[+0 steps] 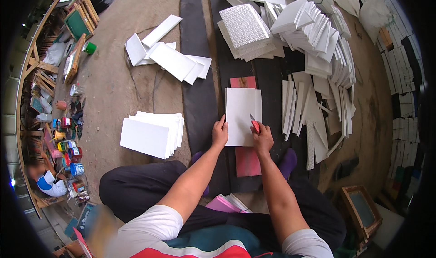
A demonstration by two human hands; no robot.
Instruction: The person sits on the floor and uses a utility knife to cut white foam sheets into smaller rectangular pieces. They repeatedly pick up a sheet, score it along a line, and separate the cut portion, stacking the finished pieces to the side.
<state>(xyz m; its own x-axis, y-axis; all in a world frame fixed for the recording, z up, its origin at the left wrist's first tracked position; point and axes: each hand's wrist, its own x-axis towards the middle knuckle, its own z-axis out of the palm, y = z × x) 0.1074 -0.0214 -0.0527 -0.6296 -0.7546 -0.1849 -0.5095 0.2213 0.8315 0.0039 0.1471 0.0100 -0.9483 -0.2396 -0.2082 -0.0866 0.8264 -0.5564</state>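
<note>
A white rectangular board [241, 115], which looks like foam sheet, lies in front of me on a longer red board [248, 160] that shows beyond both its ends. My left hand [220, 134] grips the white board's left edge near its lower corner. In my right hand [263, 140] is a red-handled utility knife [256, 125], its blade pointing up and left over the board's right part. A thin line runs down the board near its right edge; I cannot tell whether it is a cut or the rim of a second sheet.
To the left lie a neat stack of white boards [146, 136] and a loose pile [175, 62]. Embossed white sheets [245, 26] and white strips [295, 103] are heaped to the right. Paint cans [76, 153] line the far left, where another person [49, 183] sits. A wooden frame [361, 212] stands lower right.
</note>
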